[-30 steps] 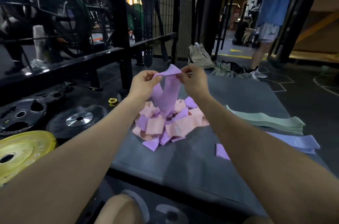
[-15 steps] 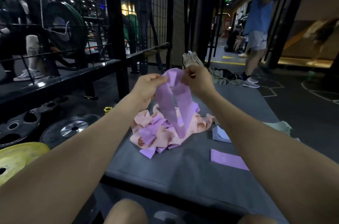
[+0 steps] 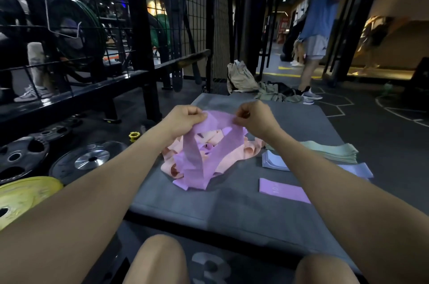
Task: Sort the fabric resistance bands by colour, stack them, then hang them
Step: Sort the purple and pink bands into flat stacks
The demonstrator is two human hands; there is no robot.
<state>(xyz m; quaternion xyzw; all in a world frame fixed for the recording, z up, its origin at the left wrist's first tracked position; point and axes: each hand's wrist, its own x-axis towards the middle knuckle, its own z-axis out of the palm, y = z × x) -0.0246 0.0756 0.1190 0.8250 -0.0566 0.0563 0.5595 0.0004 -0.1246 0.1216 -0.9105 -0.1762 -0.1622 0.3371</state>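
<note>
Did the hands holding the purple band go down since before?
Yes. Left hand and right hand have sunk closer to the pile, spreading the purple band.

A grey gym mat lies on the dark floor. Left of it lie a yellow weight plate, two black weight plates and a small yellow barbell collar. Behind the mat are a beige bag and crumpled clothes. A person in a blue shirt stands at the back

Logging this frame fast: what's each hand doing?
Left hand: pinching the purple band.
Right hand: pinching the same band.
</note>
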